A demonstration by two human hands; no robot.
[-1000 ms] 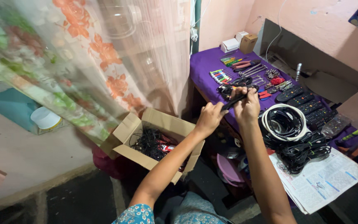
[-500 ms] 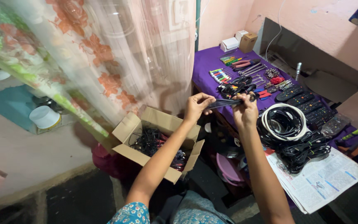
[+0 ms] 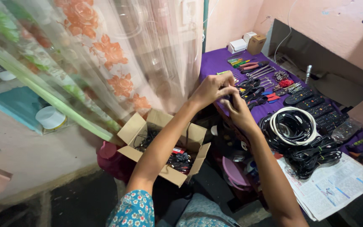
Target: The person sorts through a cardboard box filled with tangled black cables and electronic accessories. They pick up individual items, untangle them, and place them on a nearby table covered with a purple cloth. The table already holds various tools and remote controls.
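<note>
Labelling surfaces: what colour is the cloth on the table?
Purple cloth, plain; clearest in the head view.

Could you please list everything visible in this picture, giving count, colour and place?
cardboard box: one, brown, open on the floor, holding dark cables
purple cloth: one, covering the table
black cable bundles: several, table's near end
white cable coil: one, on the black bundles
remote controls: about five, black, in a row
hand tools: several, mixed colours, far end
small boxes: three, white and brown, far corner
newspaper: one, near edge
curtain: one, sheer floral, left
left hand: over the table, pinching a black cable
right hand: beside it, on the same cable
</note>
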